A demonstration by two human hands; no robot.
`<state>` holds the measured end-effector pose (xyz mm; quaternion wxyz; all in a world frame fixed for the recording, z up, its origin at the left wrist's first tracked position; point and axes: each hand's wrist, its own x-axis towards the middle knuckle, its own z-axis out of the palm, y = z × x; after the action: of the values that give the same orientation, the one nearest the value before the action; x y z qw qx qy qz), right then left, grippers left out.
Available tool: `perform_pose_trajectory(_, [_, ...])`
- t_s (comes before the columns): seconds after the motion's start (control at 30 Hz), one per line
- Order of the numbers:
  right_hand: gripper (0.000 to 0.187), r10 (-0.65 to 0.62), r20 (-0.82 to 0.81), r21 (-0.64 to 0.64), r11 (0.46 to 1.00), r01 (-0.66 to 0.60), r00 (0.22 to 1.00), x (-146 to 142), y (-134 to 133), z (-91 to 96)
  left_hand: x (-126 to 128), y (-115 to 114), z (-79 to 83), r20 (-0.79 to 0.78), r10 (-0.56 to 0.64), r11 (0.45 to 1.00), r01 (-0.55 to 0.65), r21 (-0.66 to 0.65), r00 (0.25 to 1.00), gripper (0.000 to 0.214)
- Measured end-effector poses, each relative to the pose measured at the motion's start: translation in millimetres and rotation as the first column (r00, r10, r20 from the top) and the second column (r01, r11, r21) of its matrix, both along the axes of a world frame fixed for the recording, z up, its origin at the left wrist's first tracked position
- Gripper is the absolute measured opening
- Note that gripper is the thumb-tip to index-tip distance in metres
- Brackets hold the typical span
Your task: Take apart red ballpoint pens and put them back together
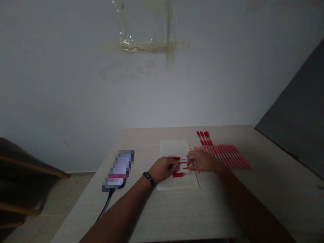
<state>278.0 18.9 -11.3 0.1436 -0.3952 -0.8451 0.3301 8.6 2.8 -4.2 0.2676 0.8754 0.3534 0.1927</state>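
Note:
Over a white paper sheet (172, 148), both my hands are close together with fingers bent inward. My left hand (164, 168) is closed, but what lies between its fingertips is hidden. A thin red pen refill (182, 162) spans the gap from those fingers to the other hand. My right hand (201, 161) pinches near the end of a second thin red stick (185, 168), which looks like a refill. A red pen cap or grip (178, 174) lies on the paper below the fingers, and another red piece (176, 158) shows above them.
Several clear-red pen barrels (231, 157) lie in a row to the right. Several red-and-clear pens (205, 139) lie behind them. On the left rests a phone (118, 168) with a cable (104, 206). A wall (152, 101) stands behind the table (202, 209).

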Motion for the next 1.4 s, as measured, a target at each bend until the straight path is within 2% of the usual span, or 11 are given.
perform_pose_trajectory(0.2, [0.007, -0.010, -0.015, -0.010, 1.000, 0.010, 1.000, -5, -4, 1.8, 1, -2, 0.1, 0.006, 0.026, 1.000, -0.026, -0.003, 1.000, 0.009])
perform_pose_trajectory(0.5, [0.004, -0.066, -0.077, 0.055, 0.996, 0.071, 0.995, -16, -13, 16.5, 2, -3, -1.3, 0.088, 0.143, 0.990, -0.143, -0.008, 0.986, 0.008])
perform_pose_trajectory(0.77, [0.006, -0.103, -0.081, -0.013, 0.995, 0.102, 0.991, -18, -16, 19.9, 4, -6, 1.7, 0.113, 0.149, 0.989, -0.151, 0.004, 0.982, 0.009])
perform_pose_trajectory(0.9, [0.004, -0.123, -0.073, 0.023, 0.992, 0.125, 0.990, -22, -17, 22.4, 5, -6, 2.0, 0.132, 0.154, 0.988, -0.153, -0.019, 0.979, 0.012])
perform_pose_trajectory(1.03, [0.001, -0.100, -0.133, 0.061, 0.992, 0.109, 0.986, -31, -20, 22.9, 6, -6, 1.6, 0.176, 0.128, 0.992, -0.123, -0.042, 0.976, 0.012])
perform_pose_trajectory(1.23, [0.007, -0.110, -0.260, -0.018, 0.994, 0.109, 0.959, -40, -22, 18.3, 4, -5, 0.3, 0.252, 0.160, 0.987, -0.151, -0.055, 0.954, 0.019])
perform_pose_trajectory(1.4, [0.014, -0.096, -0.244, 0.023, 0.994, 0.105, 0.965, -40, -20, 18.1, 5, -4, -1.7, 0.268, 0.164, 0.985, -0.143, -0.097, 0.949, 0.020])
